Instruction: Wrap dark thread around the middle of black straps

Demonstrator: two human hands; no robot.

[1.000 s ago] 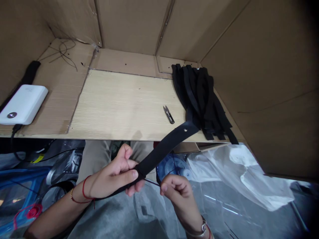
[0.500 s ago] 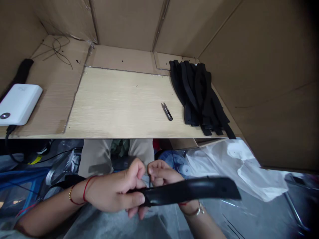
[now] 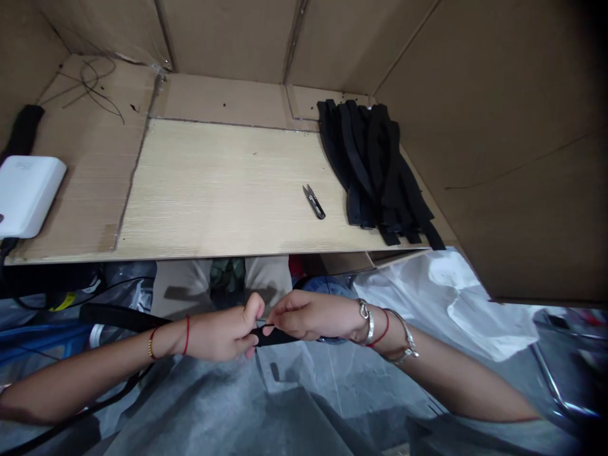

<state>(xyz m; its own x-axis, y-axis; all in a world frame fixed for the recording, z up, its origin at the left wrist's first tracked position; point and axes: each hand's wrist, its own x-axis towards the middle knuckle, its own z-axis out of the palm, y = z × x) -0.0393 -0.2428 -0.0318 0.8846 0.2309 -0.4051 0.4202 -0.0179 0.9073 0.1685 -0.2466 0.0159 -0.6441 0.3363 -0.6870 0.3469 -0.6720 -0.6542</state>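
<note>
At the frame's lower centre, my left hand (image 3: 228,334) gripped the black strap (image 3: 280,336), seemingly light and pliable, best held flat mid-length; my right hand (image 3: 304,315) pinched a thin cord (image 3: 267,325).

A pale wooden tabletop (image 3: 213,190) carries the things, its front edge running across the view. A brown cardboard sheet (image 3: 95,164) covers its left part, and a cardboard strip (image 3: 199,101) lines the back. On the left sheet lie a white power bank (image 3: 33,193) and, farther back, a loose tangle of thin dark thread (image 3: 90,82). On the bare wood rest black-handled thread snips (image 3: 314,204), blades pointing back and left. Just right of them, overlapping black straps (image 3: 373,168) form a heap, one end reaching the front edge.
</note>
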